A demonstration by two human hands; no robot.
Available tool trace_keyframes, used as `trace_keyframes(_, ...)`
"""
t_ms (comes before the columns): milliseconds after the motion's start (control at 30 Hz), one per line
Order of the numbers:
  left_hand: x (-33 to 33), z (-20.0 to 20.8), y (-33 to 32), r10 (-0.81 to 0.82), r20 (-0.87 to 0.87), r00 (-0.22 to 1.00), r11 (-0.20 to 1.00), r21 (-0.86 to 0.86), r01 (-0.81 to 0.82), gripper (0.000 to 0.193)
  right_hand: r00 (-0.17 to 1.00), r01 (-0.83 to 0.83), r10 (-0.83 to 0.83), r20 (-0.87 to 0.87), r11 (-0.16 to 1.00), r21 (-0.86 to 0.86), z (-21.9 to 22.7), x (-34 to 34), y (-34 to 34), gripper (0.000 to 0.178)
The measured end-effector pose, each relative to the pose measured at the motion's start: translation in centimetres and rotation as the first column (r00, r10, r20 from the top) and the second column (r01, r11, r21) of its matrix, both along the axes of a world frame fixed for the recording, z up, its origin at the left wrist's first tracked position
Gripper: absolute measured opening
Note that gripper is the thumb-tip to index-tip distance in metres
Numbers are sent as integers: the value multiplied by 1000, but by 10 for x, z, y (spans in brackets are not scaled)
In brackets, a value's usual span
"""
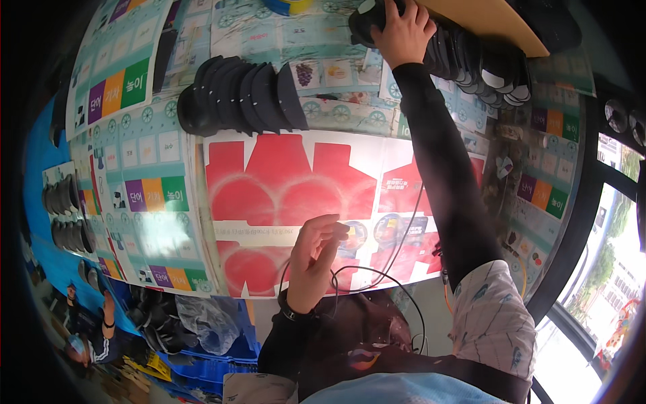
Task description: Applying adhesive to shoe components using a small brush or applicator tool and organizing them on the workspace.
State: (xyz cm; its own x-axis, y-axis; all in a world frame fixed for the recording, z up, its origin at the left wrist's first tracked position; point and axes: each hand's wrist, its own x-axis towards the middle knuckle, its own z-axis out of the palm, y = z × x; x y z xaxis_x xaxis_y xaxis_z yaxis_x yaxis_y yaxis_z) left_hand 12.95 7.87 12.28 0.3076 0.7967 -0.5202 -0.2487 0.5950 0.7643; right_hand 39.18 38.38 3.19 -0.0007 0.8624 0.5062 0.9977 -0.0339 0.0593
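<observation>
At the far side of the table my right hand [406, 35] reaches out with its fingers closed round a black curved piece [365, 21], which looks like a moulded shoe part. My left hand [314, 259] is raised above the red and white printed sheet [293, 151] near my body. Its fingers are loosely bent and apart, with nothing visible in them. Left of centre, a fanned row of black curved pieces [242, 94] lies on the table. More black pieces [464, 64] stand in a row beside my right wrist.
A brown cardboard edge [494, 20] borders the far right row. Black cables [397, 259] hang across the sheet in front of me. At left are smaller stacks of black pieces [60, 197], a blue crate [235, 353], and another person [91, 330]. Windows [599, 249] line the right.
</observation>
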Motion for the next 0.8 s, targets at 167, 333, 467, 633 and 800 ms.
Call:
trace_keyframes(167,-18,-8,0,39,-66,997,998,54,-35,28,983,19,-25,182,999,31,0,3,30,39)
trace_keyframes(333,-23,-9,12,67,-121,990,995,83,-57,27,958,-102,80,274,992,68,9,-8,30,24)
trace_keyframes(467,-24,-11,20,71,-163,984,991,122,-51,26,968,-137,162,-191,981,134,23,-12,13,14)
trace_keyframes(633,-16,-18,28,77,-173,982,994,92,-62,30,676,-481,357,-645,876,-19,81,14,-12,16)
trace_keyframes(800,34,-7,74,336,149,930,933,82,-350,43,374,-922,476,-796,282,-265,141,-1,-62,18)
